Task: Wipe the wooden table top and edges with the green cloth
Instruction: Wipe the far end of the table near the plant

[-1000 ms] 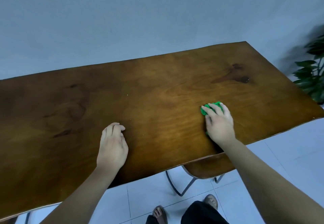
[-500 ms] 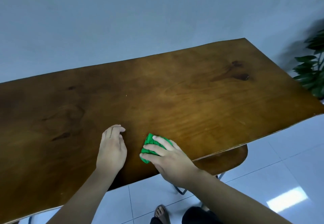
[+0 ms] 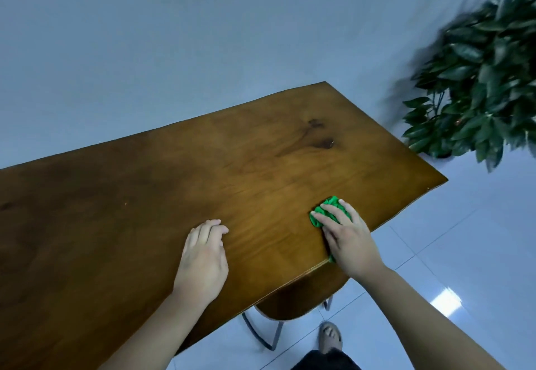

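Note:
A long brown wooden table (image 3: 246, 166) fills the middle of the head view, its near edge running from lower left to the right corner. My right hand (image 3: 349, 237) presses a bunched green cloth (image 3: 324, 210) flat on the top, close to the near edge and toward the right end; most of the cloth is hidden under the palm. My left hand (image 3: 203, 256) rests palm down on the wood to the left of it, fingers loosely curled, holding nothing.
A leafy green plant (image 3: 478, 94) stands on the floor past the table's right end. A wooden chair seat on metal legs (image 3: 290, 303) is tucked under the near edge. A foot (image 3: 330, 337) stands on white floor tiles. A plain wall backs the table.
My right hand slid the green cloth left toward my left hand, then back right along the near edge. The left hand stayed put. The view shifted right, showing more of the plant.

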